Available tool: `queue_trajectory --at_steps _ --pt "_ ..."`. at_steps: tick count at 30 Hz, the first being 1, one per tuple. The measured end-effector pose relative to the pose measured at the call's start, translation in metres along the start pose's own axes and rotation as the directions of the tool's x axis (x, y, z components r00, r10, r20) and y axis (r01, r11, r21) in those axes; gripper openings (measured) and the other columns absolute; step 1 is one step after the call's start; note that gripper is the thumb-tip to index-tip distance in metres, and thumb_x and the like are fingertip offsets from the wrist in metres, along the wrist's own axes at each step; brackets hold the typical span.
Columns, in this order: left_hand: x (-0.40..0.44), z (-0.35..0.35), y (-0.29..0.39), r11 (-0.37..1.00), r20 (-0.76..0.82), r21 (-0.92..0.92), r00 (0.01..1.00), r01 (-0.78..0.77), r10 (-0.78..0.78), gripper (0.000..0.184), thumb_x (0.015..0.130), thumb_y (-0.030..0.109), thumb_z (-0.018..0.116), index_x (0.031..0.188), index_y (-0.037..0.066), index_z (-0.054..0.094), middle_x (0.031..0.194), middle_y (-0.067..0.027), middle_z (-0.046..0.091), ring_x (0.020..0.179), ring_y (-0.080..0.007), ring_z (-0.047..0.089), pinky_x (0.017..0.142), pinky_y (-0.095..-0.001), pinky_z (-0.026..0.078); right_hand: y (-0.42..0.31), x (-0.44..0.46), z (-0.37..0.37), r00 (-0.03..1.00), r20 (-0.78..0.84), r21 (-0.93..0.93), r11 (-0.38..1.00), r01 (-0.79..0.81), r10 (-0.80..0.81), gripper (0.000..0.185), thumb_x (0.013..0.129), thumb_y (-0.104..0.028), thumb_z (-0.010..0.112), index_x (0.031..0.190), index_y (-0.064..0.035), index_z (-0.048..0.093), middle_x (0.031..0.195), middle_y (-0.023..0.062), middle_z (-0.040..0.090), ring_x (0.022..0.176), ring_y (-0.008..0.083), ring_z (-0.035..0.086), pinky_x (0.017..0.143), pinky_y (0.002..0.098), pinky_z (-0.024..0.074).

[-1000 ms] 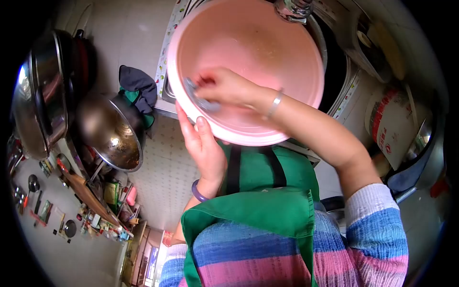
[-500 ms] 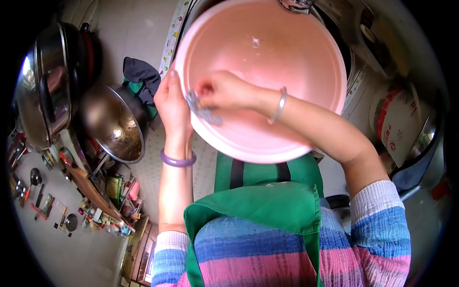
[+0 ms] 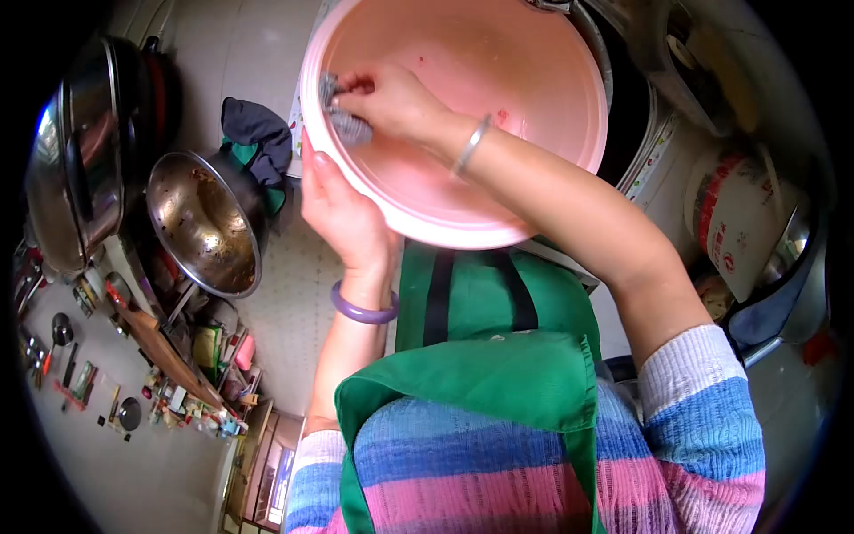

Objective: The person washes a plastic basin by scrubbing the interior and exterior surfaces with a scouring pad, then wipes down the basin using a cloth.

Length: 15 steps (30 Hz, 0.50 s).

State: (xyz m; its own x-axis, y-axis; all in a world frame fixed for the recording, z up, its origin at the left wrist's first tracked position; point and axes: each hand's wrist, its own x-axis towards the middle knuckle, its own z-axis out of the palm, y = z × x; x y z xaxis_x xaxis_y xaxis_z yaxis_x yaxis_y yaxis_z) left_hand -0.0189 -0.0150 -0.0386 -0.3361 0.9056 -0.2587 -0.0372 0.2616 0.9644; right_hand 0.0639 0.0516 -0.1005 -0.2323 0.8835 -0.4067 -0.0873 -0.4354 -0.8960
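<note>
A large pink plastic basin (image 3: 445,234) is tilted in front of me, its inside facing me and a few small red spots on its inner surface. My left hand (image 3: 345,209) supports the basin from the outside at its left rim, the thumb along the edge and the fingers partly hidden behind it. Inside the basin, near that same rim, my right hand (image 3: 391,102) is closed on a crumpled grey cloth (image 3: 350,127) and presses it to the left inner wall.
To the left are a stained metal bowl (image 3: 209,227), a dark cloth (image 3: 256,133) and a large lidded pan (image 3: 89,165). A white container with red print (image 3: 734,218) stands at the right. A metal fixture (image 3: 547,4) shows above the basin.
The basin has shifted up and left and turned somewhat. My right hand has carried the grey cloth further up along the left inner wall. My left hand has slid lower under the rim.
</note>
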Motion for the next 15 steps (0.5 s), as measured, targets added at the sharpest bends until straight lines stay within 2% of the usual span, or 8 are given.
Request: queue_trajectory --at_steps 1,2,3,5,7,9,11,15 --pt "-0.009 0.003 -0.002 1.000 -0.027 -0.005 1.000 -0.015 0.015 0.042 0.101 0.019 0.036 0.132 -0.008 0.040 0.125 -0.0160 0.053 0.109 -0.0198 0.054 0.093 -0.0308 0.044 0.001 0.005 0.004 0.994 -0.105 0.066 0.997 0.046 -0.039 0.022 0.081 -0.013 0.065 0.096 0.0027 0.062 0.077 0.0035 0.061 0.069 0.0112 0.055 0.063 0.0254 0.0457" --pt "-0.019 -0.001 -0.012 0.998 0.004 -0.003 0.998 -0.063 0.063 0.044 0.101 0.020 0.037 0.136 -0.006 0.036 0.128 -0.0169 0.050 0.113 -0.0210 0.051 0.096 -0.0318 0.041 0.005 -0.006 0.000 0.999 -0.016 0.068 0.997 0.033 -0.032 0.019 0.081 -0.011 0.065 0.095 0.0013 0.062 0.079 0.0030 0.060 0.071 0.0106 0.054 0.065 0.0255 0.0457" --pt "-0.031 -0.001 -0.025 0.998 -0.025 -0.037 0.998 -0.056 0.055 0.045 0.100 0.021 0.039 0.136 -0.006 0.035 0.120 -0.0151 0.055 0.100 -0.0180 0.058 0.082 -0.0280 0.049 0.005 -0.020 -0.010 0.995 0.097 -0.003 1.000 0.000 0.001 0.018 0.080 -0.011 0.066 0.094 0.0008 0.061 0.079 0.0023 0.060 0.072 0.0102 0.054 0.066 0.0254 0.0456" --pt "-0.044 -0.010 -0.015 0.963 0.164 -0.104 0.960 0.247 -0.228 0.041 0.100 0.025 0.038 0.129 -0.005 0.043 0.105 -0.0099 0.059 0.078 -0.0110 0.060 0.060 -0.0213 0.049 0.006 -0.043 -0.034 0.946 0.311 -0.154 0.987 -0.043 0.090 0.017 0.079 -0.009 0.067 0.092 -0.0003 0.061 0.079 0.0008 0.059 0.073 0.0095 0.054 0.067 0.0250 0.0453" --pt "-0.012 -0.012 -0.009 0.945 0.095 -0.090 0.947 0.316 -0.307 0.037 0.101 0.028 0.035 0.115 -0.001 0.052 0.090 -0.0054 0.060 0.060 -0.0053 0.054 0.045 -0.0172 0.041 0.008 -0.055 -0.055 0.866 0.479 -0.218 0.975 -0.041 0.144 0.015 0.077 -0.007 0.067 0.090 -0.0014 0.059 0.076 -0.0004 0.057 0.071 0.0091 0.053 0.065 0.0252 0.0456" --pt "0.033 -0.013 -0.004 0.926 0.176 -0.090 0.921 0.366 -0.347 0.039 0.100 0.031 0.034 0.103 0.000 0.057 0.088 -0.0082 0.062 0.067 -0.0085 0.058 0.053 -0.0206 0.047 0.010 -0.063 -0.062 0.785 0.576 -0.293 0.954 -0.061 0.227 0.017 0.075 -0.006 0.068 0.089 -0.0024 0.060 0.074 -0.0001 0.057 0.068 0.0098 0.054 0.063 0.0261 0.0461" --pt "0.067 -0.005 -0.001 0.966 0.243 -0.047 0.941 0.253 -0.234 0.040 0.100 0.028 0.037 0.112 -0.005 0.056 0.103 -0.0130 0.063 0.090 -0.0175 0.061 0.080 -0.0303 0.050 0.007 -0.067 -0.064 0.730 0.598 -0.389 0.916 -0.095 0.330 0.020 0.071 -0.007 0.069 0.090 -0.0032 0.062 0.075 0.0016 0.057 0.065 0.0116 0.055 0.060 0.0277 0.0466" --pt "0.064 0.014 0.002 0.989 0.264 -0.099 0.961 0.109 -0.079 0.040 0.100 0.021 0.038 0.129 -0.006 0.045 0.116 -0.0147 0.058 0.100 -0.0184 0.059 0.086 -0.0300 0.049 0.005 -0.059 -0.044 0.889 0.449 -0.213 0.977 0.009 0.090 0.012 0.075 -0.003 0.064 0.086 -0.0002 0.059 0.069 0.0003 0.055 0.061 0.0082 0.053 0.055 0.0254 0.0461"
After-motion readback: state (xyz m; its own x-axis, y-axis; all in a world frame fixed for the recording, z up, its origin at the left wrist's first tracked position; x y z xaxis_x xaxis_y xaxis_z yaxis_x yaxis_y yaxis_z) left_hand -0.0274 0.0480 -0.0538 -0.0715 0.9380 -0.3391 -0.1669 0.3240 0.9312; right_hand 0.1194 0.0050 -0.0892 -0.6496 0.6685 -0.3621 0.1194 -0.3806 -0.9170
